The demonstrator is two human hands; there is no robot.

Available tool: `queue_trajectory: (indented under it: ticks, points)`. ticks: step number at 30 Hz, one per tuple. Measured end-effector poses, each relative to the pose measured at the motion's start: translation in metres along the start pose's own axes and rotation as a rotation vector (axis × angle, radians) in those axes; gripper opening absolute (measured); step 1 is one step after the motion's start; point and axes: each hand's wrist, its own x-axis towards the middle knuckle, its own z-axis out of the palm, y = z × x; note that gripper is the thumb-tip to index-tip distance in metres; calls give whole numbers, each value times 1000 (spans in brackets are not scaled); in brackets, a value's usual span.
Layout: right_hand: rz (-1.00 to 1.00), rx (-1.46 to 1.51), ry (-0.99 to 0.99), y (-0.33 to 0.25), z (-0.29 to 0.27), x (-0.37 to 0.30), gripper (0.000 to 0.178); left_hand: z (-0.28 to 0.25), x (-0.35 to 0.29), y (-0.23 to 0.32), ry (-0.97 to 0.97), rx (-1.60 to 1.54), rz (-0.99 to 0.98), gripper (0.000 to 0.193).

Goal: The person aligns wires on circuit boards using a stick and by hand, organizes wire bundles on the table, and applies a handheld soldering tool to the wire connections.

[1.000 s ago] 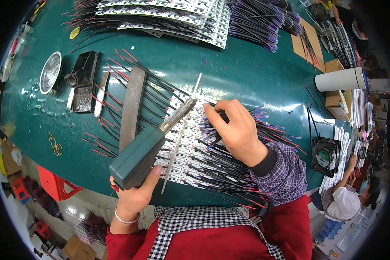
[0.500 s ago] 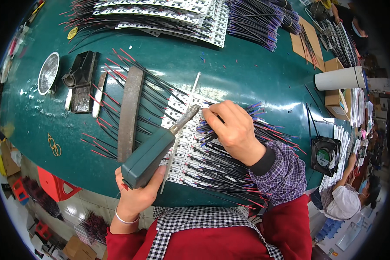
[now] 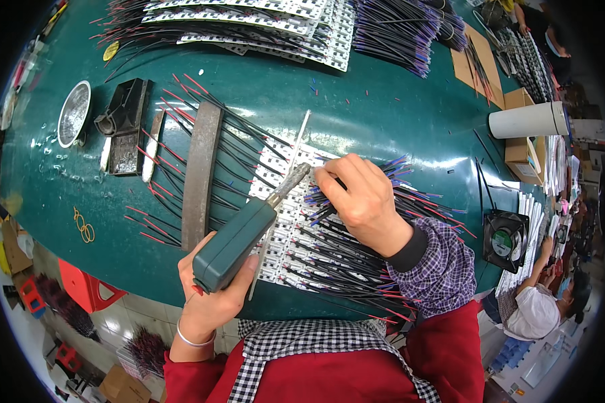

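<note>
My left hand (image 3: 212, 302) is wrapped round the grip of a dark green soldering gun (image 3: 235, 245). The gun's metal tip reaches up and right to the white circuit board panel (image 3: 267, 168), close to the fingertips of my right hand (image 3: 363, 201). Those fingers are pinched on short black wires (image 3: 321, 200) at the board's upper right; the exact wire at the tip is hidden. Rows of red-ended black wires (image 3: 343, 258) stick out on the panel's right. A heavy metal bar (image 3: 202, 174) lies over the wires on the left, and a thin pale strip (image 3: 302, 131) crosses the panel.
A metal bowl (image 3: 74, 114) and a black soldering iron stand (image 3: 124, 127) sit at the left. Stacked wired panels (image 3: 249, 30) and wire bundles (image 3: 396, 33) lie at the back. On the right are a small fan (image 3: 505, 242) and a white cylinder (image 3: 528, 122). A co-worker (image 3: 534, 309) sits beyond.
The soldering gun's body has shifted slightly to the right, and its tip stays near the same spot. My right hand has hardly moved.
</note>
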Motion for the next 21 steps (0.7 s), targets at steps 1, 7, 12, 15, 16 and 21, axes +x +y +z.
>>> queue_trajectory:
  ticks: [1,7,12,15,16,21]
  points:
    - [-3,-3,0,0,1,0,27,0,0,1,-7,34,-9,24]
    - [0,1,6,-1,1,0,25,-3,-19,-17,109,222,162,23]
    - [-34,-5,67,4,8,-3,19,-3,-11,-12,50,231,201,24]
    - [-42,19,81,5,8,-3,21,2,-9,-8,69,-41,19,25]
    - [-43,41,94,6,8,-3,21,2,-8,-8,72,-88,-26,26]
    - [-44,63,98,5,7,-2,21,-1,-4,0,12,-22,-17,26]
